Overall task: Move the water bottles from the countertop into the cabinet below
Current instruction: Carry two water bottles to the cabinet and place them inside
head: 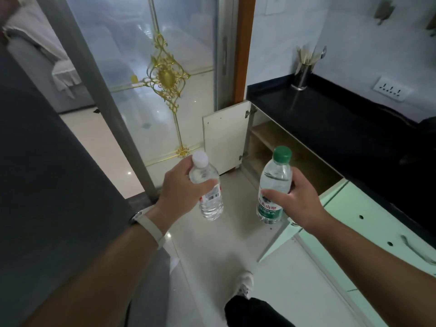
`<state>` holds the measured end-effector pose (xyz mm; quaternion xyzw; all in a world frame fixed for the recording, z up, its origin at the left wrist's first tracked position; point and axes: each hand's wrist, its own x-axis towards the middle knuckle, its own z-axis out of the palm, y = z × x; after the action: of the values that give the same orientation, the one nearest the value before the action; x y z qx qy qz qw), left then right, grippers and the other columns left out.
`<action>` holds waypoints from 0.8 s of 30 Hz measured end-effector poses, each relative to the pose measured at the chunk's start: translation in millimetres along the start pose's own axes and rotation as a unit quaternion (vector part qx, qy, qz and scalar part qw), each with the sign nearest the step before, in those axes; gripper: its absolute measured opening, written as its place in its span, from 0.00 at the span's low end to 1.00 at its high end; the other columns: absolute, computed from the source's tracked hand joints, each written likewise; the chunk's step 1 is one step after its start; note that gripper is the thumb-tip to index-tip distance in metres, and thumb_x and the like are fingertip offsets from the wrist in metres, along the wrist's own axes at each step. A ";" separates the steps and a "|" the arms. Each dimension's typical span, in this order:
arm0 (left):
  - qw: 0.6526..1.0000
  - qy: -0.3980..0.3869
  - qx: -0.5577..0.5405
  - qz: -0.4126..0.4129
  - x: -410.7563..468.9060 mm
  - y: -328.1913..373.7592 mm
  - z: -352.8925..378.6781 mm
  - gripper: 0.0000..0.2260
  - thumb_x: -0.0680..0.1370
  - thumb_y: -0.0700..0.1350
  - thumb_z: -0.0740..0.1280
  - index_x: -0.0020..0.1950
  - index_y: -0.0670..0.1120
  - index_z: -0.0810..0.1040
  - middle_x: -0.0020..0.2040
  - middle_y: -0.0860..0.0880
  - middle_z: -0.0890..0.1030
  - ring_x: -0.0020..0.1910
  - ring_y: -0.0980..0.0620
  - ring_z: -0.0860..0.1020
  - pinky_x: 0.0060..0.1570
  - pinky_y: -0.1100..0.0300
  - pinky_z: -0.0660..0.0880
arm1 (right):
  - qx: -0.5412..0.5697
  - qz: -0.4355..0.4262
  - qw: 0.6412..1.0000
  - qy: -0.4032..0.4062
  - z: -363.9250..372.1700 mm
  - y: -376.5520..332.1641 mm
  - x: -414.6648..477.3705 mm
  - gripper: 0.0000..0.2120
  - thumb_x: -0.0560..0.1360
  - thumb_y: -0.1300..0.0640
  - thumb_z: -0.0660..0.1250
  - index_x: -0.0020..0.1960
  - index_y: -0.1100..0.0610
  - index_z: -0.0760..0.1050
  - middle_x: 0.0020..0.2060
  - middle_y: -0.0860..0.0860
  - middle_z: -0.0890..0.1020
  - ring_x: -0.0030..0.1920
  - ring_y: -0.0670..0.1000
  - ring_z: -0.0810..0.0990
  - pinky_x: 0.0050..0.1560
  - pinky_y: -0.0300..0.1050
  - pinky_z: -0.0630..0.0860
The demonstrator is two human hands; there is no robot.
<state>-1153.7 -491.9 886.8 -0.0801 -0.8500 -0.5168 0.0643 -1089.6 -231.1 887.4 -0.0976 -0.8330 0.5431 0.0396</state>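
A frosted glass sliding door [165,67] with a gold ornament fills the upper left of the frame. A black countertop [330,119] runs down the right side, and no bottle shows on the part in view. Under its edge, at centre right, the cabinet [295,159] stands open, with its white door [224,138] swung out to the left and a pale green door [354,220] at the lower right.

Both bottles are in the air over the floor tiles, just below and left of that opening. Each is close to upright, cap leaning toward the top of the frame.

The green-capped bottle [274,180] overlaps the cabinet's lower edge in the picture, so the right hand [299,199] looks the nearer of the two. It holds the bottle around the middle, thumb across the front above the label. The left hand [181,185] grips the white-capped bottle [210,199] around its shoulder, fingers curled over the top of the label. That bottle sits in front of the white door's lower corner and probably has to travel right to pass the door. Both forearms reach up from the bottom corners, the left one wearing a pale wristband [151,225].
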 end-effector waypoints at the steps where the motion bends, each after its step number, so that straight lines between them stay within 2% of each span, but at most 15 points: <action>1: 1.000 -0.002 0.014 0.002 12.1 -3.2 1.9 0.20 0.68 0.47 0.81 0.55 0.57 0.76 0.47 0.60 0.81 0.47 0.64 0.79 0.48 0.63 0.78 | 0.007 0.001 1.000 -0.003 4.0 3.9 13.5 0.21 0.67 0.51 0.78 0.56 0.44 0.74 0.48 0.46 0.82 0.50 0.47 0.82 0.54 0.51 0.81; 5: 0.999 -0.010 0.034 0.004 71.1 -15.6 15.0 0.19 0.68 0.45 0.81 0.48 0.62 0.76 0.44 0.60 0.82 0.44 0.64 0.80 0.45 0.62 0.80 | 0.034 0.008 0.999 -0.020 18.8 21.7 78.1 0.24 0.66 0.48 0.77 0.59 0.44 0.73 0.51 0.45 0.81 0.52 0.48 0.81 0.55 0.49 0.80; 7: 0.998 -0.024 0.051 0.006 105.0 -19.5 22.9 0.20 0.69 0.46 0.81 0.51 0.62 0.76 0.46 0.60 0.82 0.46 0.65 0.80 0.47 0.61 0.81 | 0.043 0.010 0.999 -0.028 22.6 25.6 115.6 0.24 0.68 0.51 0.77 0.60 0.45 0.72 0.51 0.45 0.80 0.52 0.47 0.81 0.53 0.46 0.79; 11: 0.996 -0.037 0.083 -0.013 177.0 -23.6 38.0 0.21 0.68 0.47 0.81 0.55 0.61 0.76 0.50 0.59 0.83 0.48 0.61 0.81 0.52 0.53 0.82 | 0.059 0.010 0.998 -0.026 24.4 24.5 190.8 0.20 0.68 0.55 0.78 0.53 0.42 0.73 0.47 0.44 0.81 0.47 0.41 0.81 0.47 0.40 0.80; 13: 0.996 -0.037 0.084 -0.018 211.5 -24.5 49.1 0.20 0.68 0.47 0.81 0.55 0.60 0.77 0.49 0.58 0.83 0.49 0.58 0.82 0.52 0.51 0.82 | 0.069 0.006 0.997 -0.027 21.6 25.5 228.6 0.20 0.68 0.56 0.78 0.53 0.43 0.73 0.47 0.44 0.81 0.46 0.39 0.81 0.44 0.38 0.79; 16: 0.995 -0.033 0.090 -0.017 251.4 -22.5 69.6 0.21 0.69 0.46 0.81 0.51 0.64 0.75 0.48 0.61 0.82 0.49 0.63 0.81 0.51 0.57 0.81 | 0.070 0.001 0.997 -0.025 10.9 26.1 275.5 0.21 0.68 0.57 0.78 0.57 0.50 0.74 0.47 0.46 0.81 0.45 0.43 0.82 0.43 0.36 0.78; 20: 0.996 -0.036 0.074 -0.019 291.0 -17.0 94.8 0.22 0.69 0.44 0.81 0.52 0.63 0.74 0.48 0.60 0.82 0.48 0.61 0.81 0.47 0.63 0.79 | 0.078 -0.006 0.997 -0.002 -7.6 28.4 315.2 0.18 0.68 0.61 0.78 0.55 0.55 0.76 0.45 0.51 0.82 0.44 0.42 0.82 0.39 0.31 0.77; 22: 0.996 -0.043 0.076 -0.018 310.2 -14.9 106.4 0.21 0.69 0.44 0.80 0.53 0.61 0.74 0.48 0.60 0.82 0.49 0.60 0.81 0.47 0.63 0.78 | 0.087 0.004 0.996 0.012 -17.1 34.6 326.9 0.19 0.68 0.61 0.78 0.56 0.54 0.76 0.46 0.51 0.83 0.45 0.43 0.82 0.41 0.33 0.79; 24: 0.996 -0.059 0.067 -0.018 330.9 -15.4 117.9 0.20 0.69 0.43 0.80 0.53 0.60 0.76 0.48 0.59 0.82 0.49 0.58 0.82 0.48 0.59 0.80 | 0.096 0.029 0.995 0.023 -25.8 40.5 336.9 0.21 0.68 0.59 0.78 0.57 0.49 0.75 0.48 0.48 0.82 0.47 0.42 0.82 0.44 0.37 0.80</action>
<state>-1483.9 -371.0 882.9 -0.0910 -0.8864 -0.4538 0.0098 -1409.8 -122.9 847.5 -0.1299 -0.7725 0.6194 0.0520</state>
